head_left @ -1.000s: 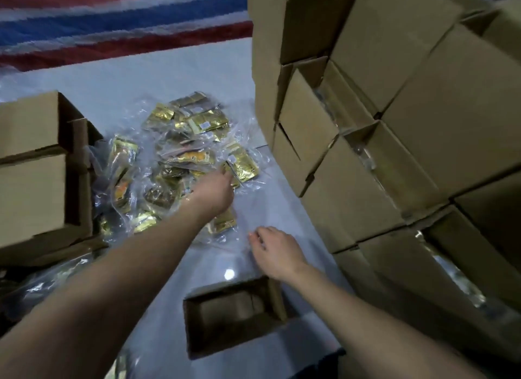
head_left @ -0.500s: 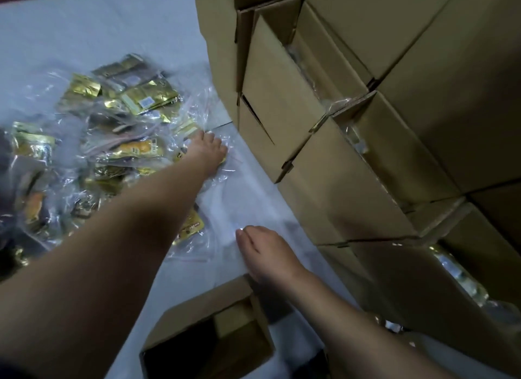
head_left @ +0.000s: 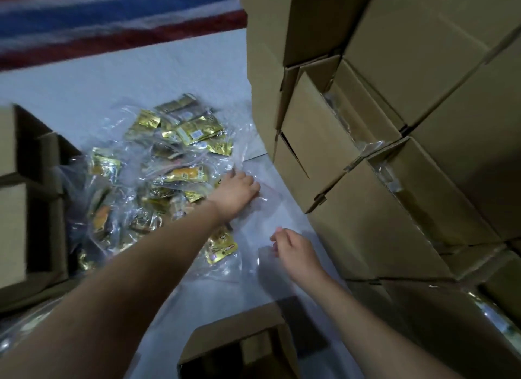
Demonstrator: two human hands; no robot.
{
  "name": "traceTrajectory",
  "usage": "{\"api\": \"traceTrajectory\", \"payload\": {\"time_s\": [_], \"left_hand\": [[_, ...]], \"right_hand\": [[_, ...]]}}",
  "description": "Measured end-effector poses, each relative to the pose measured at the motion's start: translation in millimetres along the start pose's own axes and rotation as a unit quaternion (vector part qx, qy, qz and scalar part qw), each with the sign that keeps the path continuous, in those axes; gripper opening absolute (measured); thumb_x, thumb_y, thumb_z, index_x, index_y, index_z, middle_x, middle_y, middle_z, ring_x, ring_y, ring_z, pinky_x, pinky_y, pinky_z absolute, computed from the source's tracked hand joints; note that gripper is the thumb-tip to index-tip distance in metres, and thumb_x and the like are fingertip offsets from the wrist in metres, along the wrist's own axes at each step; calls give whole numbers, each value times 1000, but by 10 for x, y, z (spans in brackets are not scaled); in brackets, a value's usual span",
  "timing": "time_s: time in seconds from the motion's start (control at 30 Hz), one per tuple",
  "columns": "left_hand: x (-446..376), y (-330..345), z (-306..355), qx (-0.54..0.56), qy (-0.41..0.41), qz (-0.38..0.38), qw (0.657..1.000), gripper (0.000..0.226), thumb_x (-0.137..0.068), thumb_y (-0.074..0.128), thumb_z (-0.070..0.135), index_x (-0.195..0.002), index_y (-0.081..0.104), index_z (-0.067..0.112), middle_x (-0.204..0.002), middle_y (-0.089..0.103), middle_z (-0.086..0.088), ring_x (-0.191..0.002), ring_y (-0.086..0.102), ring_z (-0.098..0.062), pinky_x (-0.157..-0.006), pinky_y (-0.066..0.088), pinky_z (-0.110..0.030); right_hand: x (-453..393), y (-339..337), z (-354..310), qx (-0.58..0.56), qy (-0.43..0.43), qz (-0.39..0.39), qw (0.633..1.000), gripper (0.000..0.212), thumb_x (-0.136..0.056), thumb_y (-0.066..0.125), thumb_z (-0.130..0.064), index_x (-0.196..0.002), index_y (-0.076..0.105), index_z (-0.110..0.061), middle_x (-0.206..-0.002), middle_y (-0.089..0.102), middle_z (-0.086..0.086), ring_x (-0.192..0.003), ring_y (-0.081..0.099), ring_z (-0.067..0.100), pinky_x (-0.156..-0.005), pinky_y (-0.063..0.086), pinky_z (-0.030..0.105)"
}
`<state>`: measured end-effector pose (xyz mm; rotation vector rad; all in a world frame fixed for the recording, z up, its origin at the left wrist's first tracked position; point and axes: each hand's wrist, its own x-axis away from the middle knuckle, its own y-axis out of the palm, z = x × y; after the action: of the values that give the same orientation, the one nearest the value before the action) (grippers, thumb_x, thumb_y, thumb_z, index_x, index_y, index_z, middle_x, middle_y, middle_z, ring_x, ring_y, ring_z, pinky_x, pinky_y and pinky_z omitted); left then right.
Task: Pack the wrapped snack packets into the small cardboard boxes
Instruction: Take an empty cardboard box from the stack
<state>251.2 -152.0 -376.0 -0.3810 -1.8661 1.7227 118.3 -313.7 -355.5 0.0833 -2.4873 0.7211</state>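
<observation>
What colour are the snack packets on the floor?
Mostly shiny gold, some with orange, inside clear plastic wrap: the packets. Head view, the only one, shows them.

Snack packets [head_left: 169,178]: gold foil inside clear plastic wrap, loose overlapping heap on pale floor, left of centre; one packet [head_left: 221,249] apart at heap's near edge. Small cardboard box [head_left: 239,347]: brown, open top, flaps up, bottom centre, apart from heap. Contents not visible.
</observation>
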Motion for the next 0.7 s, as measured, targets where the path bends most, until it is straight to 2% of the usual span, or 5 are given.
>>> {"api": "traceTrajectory", "payload": {"time_s": [0.2,0.27,0.43,0.63,0.7], "left_hand": [[845,-324,557,361,-149,249,886,26,-98,49,10,-76,57,-1,-79,56,-20,-81,54,-36,-76,38,-39],[1052,-502,803,370,-154,285,871,27,-94,48,11,-71,58,-1,-74,55,-19,-75,55,-33,-71,37,-38],[1601,-694,1092,413,-153,334,833,15,-94,58,16,-82,61,8,-74,57,-6,-74,49,-14,-69,41,-30],[1846,-811,1122,639,-401,315,576,62,-84,67,54,-135,42,29,-64,50,11,-57,52,0,-56,43,-12],[1904,-807,1059,636,-395,320,581,38,-89,67,44,-123,51,35,-63,52,14,-54,49,2,-55,41,-13]], "right_hand": [[-202,40,-344,-420,299,-145,844,74,-90,43,-73,-105,61,-3,-103,64,22,-84,67,38,-73,56,49],[-128,66,-433,-480,308,-190,799,78,-84,52,-76,-81,76,-2,-83,71,20,-74,72,35,-69,59,51],[112,93,-576,-495,229,-245,802,55,-75,70,-58,-86,79,-5,-80,74,10,-73,73,24,-79,59,38],[465,254,-760,-486,99,-276,823,33,-98,54,-31,-119,68,-9,-117,70,19,-106,69,32,-84,58,40],[558,314,-770,-472,67,-258,840,32,-104,47,-28,-126,62,-11,-120,69,18,-109,68,33,-81,59,39]]}}
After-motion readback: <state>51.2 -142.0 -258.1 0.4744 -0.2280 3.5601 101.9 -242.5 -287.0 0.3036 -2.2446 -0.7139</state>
